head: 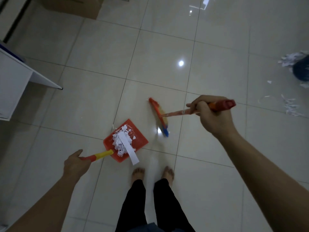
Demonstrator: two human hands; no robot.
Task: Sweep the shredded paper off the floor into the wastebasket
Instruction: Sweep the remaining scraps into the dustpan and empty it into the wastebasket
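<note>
My left hand [76, 163] grips the yellow-and-red handle of an orange dustpan [140, 139]. A heap of white shredded paper [121, 142] and one long strip fill the pan. My right hand [210, 114] holds the red handle of a broom [159, 117], whose orange, yellow and blue head rests on the tiles just right of the pan. More shredded paper [291, 107] lies on the floor at the right. A dark blue wastebasket [301, 71] with paper spilling beside it sits at the right edge, partly cut off.
A white desk or cabinet corner [15, 81] juts in from the left. A cardboard box [71, 5] stands at the top left. My bare feet [153, 174] are just below the pan. Glossy tiles stretch between me and the wastebasket.
</note>
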